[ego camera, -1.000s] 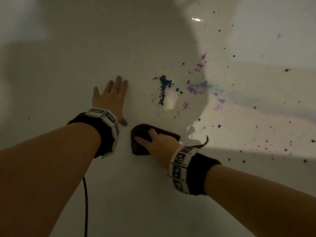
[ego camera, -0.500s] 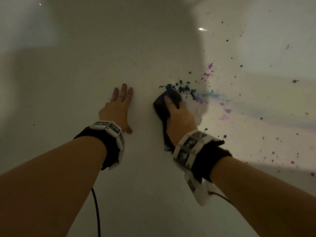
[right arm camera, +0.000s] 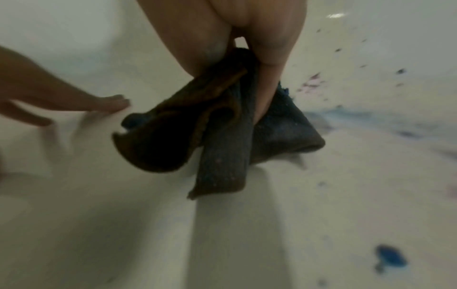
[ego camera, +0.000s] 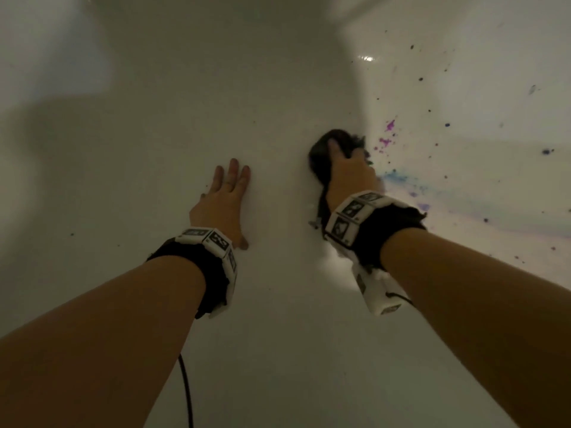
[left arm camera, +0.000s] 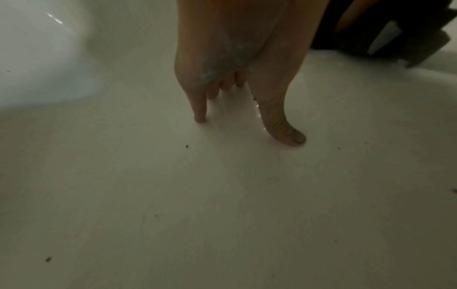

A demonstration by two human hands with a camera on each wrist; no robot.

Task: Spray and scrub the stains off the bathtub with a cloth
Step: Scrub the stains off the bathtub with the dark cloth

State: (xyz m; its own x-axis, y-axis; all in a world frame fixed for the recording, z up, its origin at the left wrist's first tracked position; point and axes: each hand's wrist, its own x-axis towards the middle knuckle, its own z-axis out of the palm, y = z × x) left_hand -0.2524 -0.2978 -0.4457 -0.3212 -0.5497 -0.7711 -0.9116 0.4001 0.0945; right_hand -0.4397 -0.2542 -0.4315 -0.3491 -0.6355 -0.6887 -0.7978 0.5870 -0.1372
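Observation:
My right hand [ego camera: 349,174] grips a dark cloth [ego camera: 319,156] and presses it against the white bathtub [ego camera: 278,319], at the left edge of the stains. The right wrist view shows the cloth [right arm camera: 222,127] bunched between thumb and fingers of that hand [right arm camera: 247,29], its folds hanging down. Purple splashes [ego camera: 387,132] and a blue smear [ego camera: 401,180] lie just right of the cloth. A blue blot [right arm camera: 390,256] sits nearer on the tub. My left hand [ego camera: 222,205] lies flat on the tub floor, fingers straight [left arm camera: 200,115], holding nothing.
Small dark and coloured specks [ego camera: 547,151] scatter over the lit right wall of the tub. A black cable [ego camera: 187,390] hangs below my left forearm. The tub's left side is in shadow with a few specks [left arm camera: 48,259].
My right hand has pushed the cloth forward and to the right, over the blue-green stain cluster, which no longer shows. The left hand stays planted.

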